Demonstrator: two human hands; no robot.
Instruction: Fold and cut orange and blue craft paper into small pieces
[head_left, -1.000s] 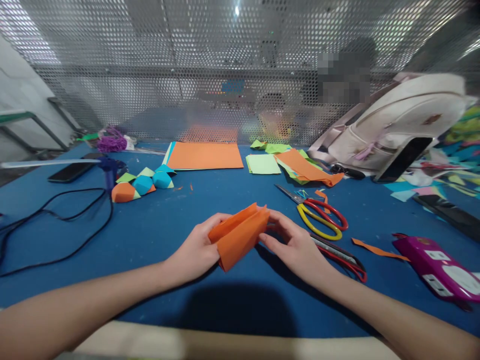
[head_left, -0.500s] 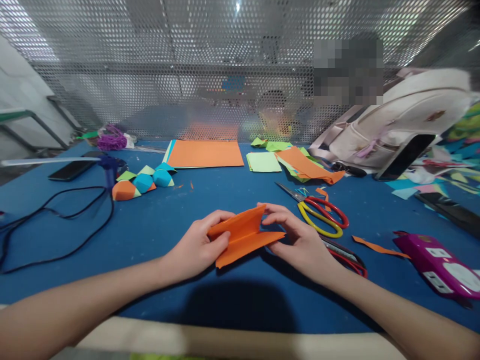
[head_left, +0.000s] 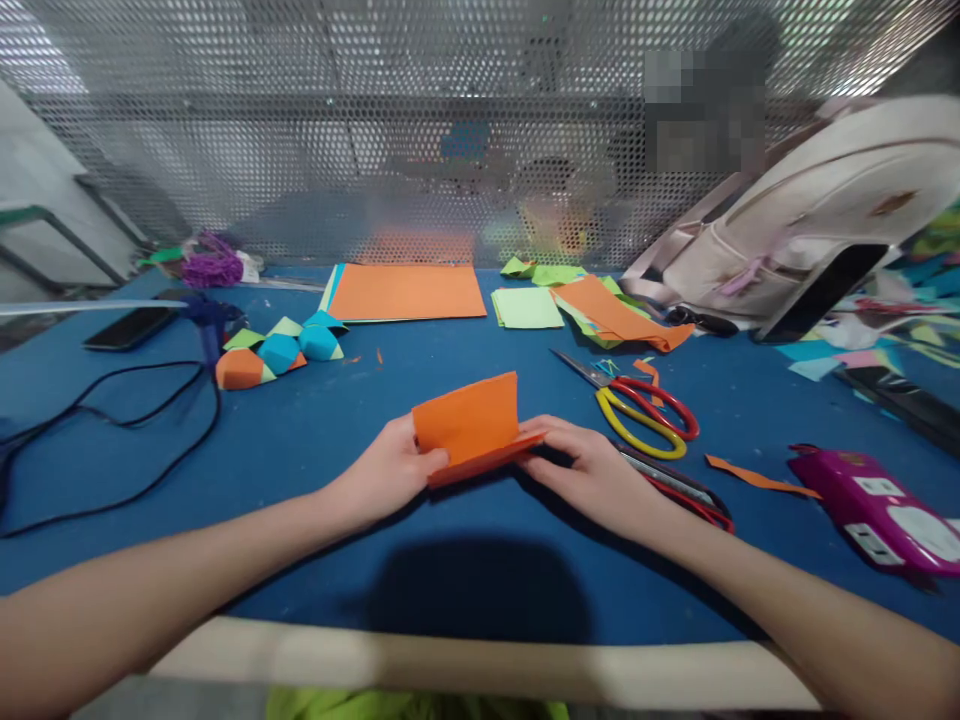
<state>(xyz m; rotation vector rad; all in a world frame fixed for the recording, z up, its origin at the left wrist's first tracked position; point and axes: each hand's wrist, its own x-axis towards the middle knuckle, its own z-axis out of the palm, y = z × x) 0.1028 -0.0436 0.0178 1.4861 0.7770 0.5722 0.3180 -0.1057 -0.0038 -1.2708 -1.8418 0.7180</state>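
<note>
A folded piece of orange paper point(head_left: 472, 418) is held between my hands just above the blue table point(head_left: 330, 560). One panel stands up, and the lower flap tilts toward me from the crease. My left hand point(head_left: 394, 462) pinches the left end, its thumb on the inner side. At the right end, my right hand point(head_left: 581, 460) has its fingers and thumb closed on the lower flap. Scissors point(head_left: 630, 400) with one red and one yellow handle lie just beyond my right hand.
Folded paper shapes point(head_left: 279, 354) and a black cable point(head_left: 217, 410) lie left. Behind are orange sheets point(head_left: 409, 292), green squares point(head_left: 527, 308) and orange paper pieces point(head_left: 611, 308). A purple box with sockets point(head_left: 874, 505), a phone point(head_left: 825, 290) and a backpack point(head_left: 810, 220) stand right.
The orange paper has turned so its back panel stands more upright and its lower flap looks narrower. My right hand has moved down the right end onto the lower flap. The view has shifted slightly.
</note>
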